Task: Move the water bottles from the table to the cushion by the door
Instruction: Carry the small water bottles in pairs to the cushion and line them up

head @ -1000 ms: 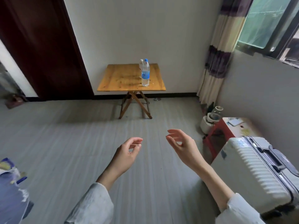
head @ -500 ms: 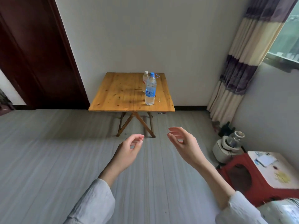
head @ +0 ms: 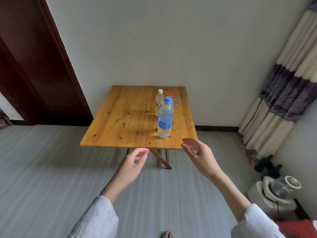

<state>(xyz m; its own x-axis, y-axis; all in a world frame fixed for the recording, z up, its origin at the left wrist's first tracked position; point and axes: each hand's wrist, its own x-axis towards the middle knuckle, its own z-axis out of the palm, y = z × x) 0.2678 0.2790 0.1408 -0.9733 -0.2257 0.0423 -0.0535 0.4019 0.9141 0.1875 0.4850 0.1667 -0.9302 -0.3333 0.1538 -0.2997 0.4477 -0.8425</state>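
Three water bottles stand bunched on the wooden counter (head: 120, 121), toward its 3 o'clock side. The blue-labelled bottle (head: 165, 118) is nearest the person, close to the front edge; the white-capped bottle (head: 159, 102) stands just behind it at about 11 o'clock, and a red-capped bottle (head: 170, 96) is almost wholly hidden behind the blue one, so how near it stands to the others cannot be told. The cushion by the door is not in view.

Both hands are released and hold nothing. The right hand (head: 199, 155) hovers with loosely spread fingers just off the counter's front edge, at about 5 o'clock from the blue-labelled bottle. The left hand (head: 133, 163) hangs lower, in front of the counter and below its edge, fingers softly curled.

The likely trouble is the clustering. A reach for the front bottle that overshoots could knock the two behind it, and tall narrow bottles would probably topple and roll toward the 3 o'clock edge. The counter rests on crossed folding legs (head: 161, 160), so a bump against its front edge might shake all three. The clear plastic may also flex or slip under a loose grip.

Compared with the earlier frames, the counter is much nearer and fills more of the view, the red cap has become visible, and the suitcase and red stool at 4 o'clock have largely left the frame. The hands have risen toward the counter's edge, empty then as now.
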